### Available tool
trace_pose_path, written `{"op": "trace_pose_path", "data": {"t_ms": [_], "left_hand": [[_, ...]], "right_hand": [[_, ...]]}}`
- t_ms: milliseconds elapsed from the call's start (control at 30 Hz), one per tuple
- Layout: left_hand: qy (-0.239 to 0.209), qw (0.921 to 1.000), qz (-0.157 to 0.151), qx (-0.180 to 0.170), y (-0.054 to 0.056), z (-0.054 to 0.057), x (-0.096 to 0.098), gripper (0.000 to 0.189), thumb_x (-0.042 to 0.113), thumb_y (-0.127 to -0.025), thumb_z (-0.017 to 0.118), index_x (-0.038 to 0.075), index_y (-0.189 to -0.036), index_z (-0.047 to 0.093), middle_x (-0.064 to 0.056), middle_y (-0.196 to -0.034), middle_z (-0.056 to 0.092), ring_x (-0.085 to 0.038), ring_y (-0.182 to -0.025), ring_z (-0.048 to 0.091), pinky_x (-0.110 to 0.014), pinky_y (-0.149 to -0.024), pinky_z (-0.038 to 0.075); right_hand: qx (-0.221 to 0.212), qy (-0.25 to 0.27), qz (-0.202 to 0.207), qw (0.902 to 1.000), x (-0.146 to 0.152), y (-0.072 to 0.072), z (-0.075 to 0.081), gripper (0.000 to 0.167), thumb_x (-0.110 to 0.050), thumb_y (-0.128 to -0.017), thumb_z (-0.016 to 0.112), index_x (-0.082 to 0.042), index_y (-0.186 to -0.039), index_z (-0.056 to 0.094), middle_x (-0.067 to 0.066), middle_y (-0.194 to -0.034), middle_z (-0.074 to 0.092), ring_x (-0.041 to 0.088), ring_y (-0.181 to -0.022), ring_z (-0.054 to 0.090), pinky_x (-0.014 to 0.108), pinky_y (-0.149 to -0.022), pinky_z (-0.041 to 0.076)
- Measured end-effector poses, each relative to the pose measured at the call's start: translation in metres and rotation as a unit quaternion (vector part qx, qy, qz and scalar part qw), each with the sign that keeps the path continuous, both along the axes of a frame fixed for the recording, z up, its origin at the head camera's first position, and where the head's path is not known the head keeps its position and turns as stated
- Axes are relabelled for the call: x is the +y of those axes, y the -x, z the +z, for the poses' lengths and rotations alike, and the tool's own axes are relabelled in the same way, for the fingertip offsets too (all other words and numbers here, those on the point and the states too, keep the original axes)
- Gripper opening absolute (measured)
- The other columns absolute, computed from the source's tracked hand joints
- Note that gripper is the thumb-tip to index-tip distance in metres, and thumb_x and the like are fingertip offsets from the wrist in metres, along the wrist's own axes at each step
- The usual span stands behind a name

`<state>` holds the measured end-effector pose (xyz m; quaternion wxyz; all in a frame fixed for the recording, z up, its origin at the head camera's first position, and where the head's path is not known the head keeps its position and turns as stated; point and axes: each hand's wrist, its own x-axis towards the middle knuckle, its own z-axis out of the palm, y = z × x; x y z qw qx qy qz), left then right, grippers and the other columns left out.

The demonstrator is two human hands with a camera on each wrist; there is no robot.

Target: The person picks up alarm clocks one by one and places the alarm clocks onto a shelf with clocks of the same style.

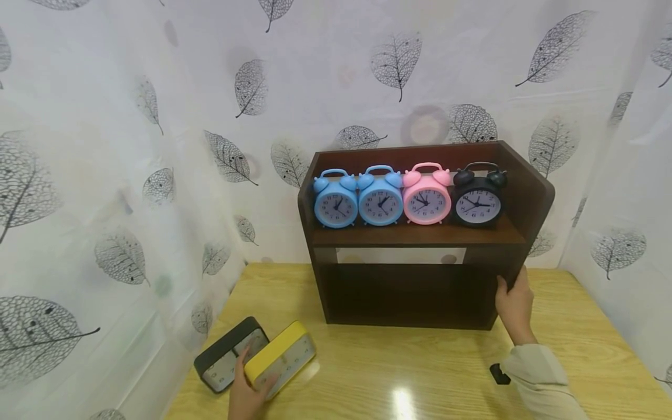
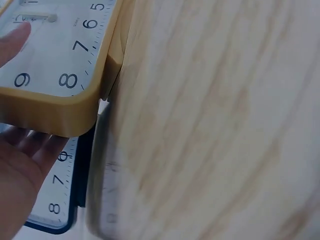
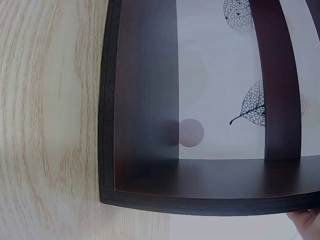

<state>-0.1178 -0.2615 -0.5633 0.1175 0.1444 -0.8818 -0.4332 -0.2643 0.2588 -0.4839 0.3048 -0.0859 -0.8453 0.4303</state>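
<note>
At the front left, my left hand pinches a yellow rectangular clock, thumb on its clear face and fingers behind it. The yellow clock is tilted and overlaps a dark-framed rectangular clock. In the left wrist view the fingers pass between the yellow clock and the dark one's numbered face. My right hand grips the right side panel of a dark brown two-tier shelf, thumb at its front edge. Only a bit of that hand shows in the right wrist view.
On the upper tier stand two blue twin-bell alarm clocks, a pink one and a black one. A small black object lies beside my right sleeve. Leaf-patterned sheets surround the wooden table.
</note>
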Motion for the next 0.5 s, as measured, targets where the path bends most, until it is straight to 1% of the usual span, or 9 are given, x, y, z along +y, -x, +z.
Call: {"op": "trace_pose_path", "data": {"t_ms": [67, 133, 200, 267, 400, 500], "left_hand": [[0.002, 1.0000, 0.002, -0.005, -0.0001, -0.0018, -0.0008, 0.088, 0.032, -0.076, 0.077, 0.006, -0.143, 0.027, -0.030, -0.134, 0.046, -0.042, -0.105, 0.058, -0.050, -0.083, 0.050], [-0.004, 0.9998, 0.004, -0.019, -0.0001, -0.0025, -0.0018, 0.087, 0.033, -0.075, 0.077, 0.007, -0.142, 0.029, -0.029, -0.131, 0.049, -0.036, -0.102, 0.060, -0.043, -0.080, 0.051], [-0.010, 0.9993, 0.004, -0.037, 0.0002, -0.0026, -0.0031, 0.086, 0.036, -0.075, 0.078, 0.006, -0.141, 0.032, -0.028, -0.128, 0.052, -0.033, -0.101, 0.060, -0.040, -0.079, 0.050], [-0.015, 0.9984, 0.004, -0.055, 0.0006, -0.0024, -0.0042, 0.086, 0.039, -0.074, 0.077, 0.004, -0.140, 0.034, -0.027, -0.129, 0.052, -0.033, -0.105, 0.059, -0.043, -0.084, 0.049], [-0.020, 0.9971, 0.001, -0.073, 0.0016, -0.0033, -0.0067, 0.089, 0.039, -0.074, 0.077, -0.002, -0.140, 0.033, -0.029, -0.133, 0.049, -0.040, -0.114, 0.055, -0.052, -0.095, 0.044], [-0.026, 0.9965, -0.002, -0.079, 0.0023, -0.0043, -0.0089, 0.090, 0.037, -0.074, 0.078, -0.006, -0.139, 0.032, -0.030, -0.130, 0.051, -0.041, -0.114, 0.054, -0.053, -0.098, 0.042]], "right_hand": [[-0.003, 0.001, -0.001, 1.0000, 0.0000, -0.0003, 0.0005, 0.046, -0.003, -0.093, 0.046, 0.006, -0.136, 0.033, 0.045, -0.118, 0.047, 0.064, -0.100, 0.044, 0.068, -0.081, 0.036], [-0.004, 0.003, -0.001, 1.0000, 0.0000, -0.0004, 0.0006, 0.046, -0.003, -0.093, 0.046, 0.006, -0.137, 0.033, 0.045, -0.119, 0.047, 0.064, -0.101, 0.044, 0.068, -0.082, 0.036], [-0.002, 0.002, -0.002, 1.0000, 0.0001, 0.0000, 0.0002, 0.046, -0.002, -0.093, 0.047, 0.007, -0.136, 0.034, 0.044, -0.119, 0.047, 0.064, -0.101, 0.045, 0.068, -0.082, 0.036], [0.000, 0.000, -0.002, 1.0000, 0.0002, 0.0004, 0.0000, 0.046, -0.002, -0.092, 0.047, 0.007, -0.135, 0.034, 0.044, -0.119, 0.047, 0.064, -0.100, 0.045, 0.068, -0.082, 0.037], [0.001, -0.002, -0.002, 1.0000, 0.0004, 0.0004, -0.0002, 0.046, -0.003, -0.093, 0.047, 0.007, -0.136, 0.034, 0.044, -0.119, 0.047, 0.064, -0.100, 0.045, 0.068, -0.081, 0.037], [-0.001, 0.001, -0.001, 1.0000, 0.0001, 0.0001, -0.0002, 0.048, -0.003, -0.093, 0.047, 0.006, -0.137, 0.033, 0.044, -0.120, 0.047, 0.064, -0.101, 0.045, 0.068, -0.083, 0.037]]}}
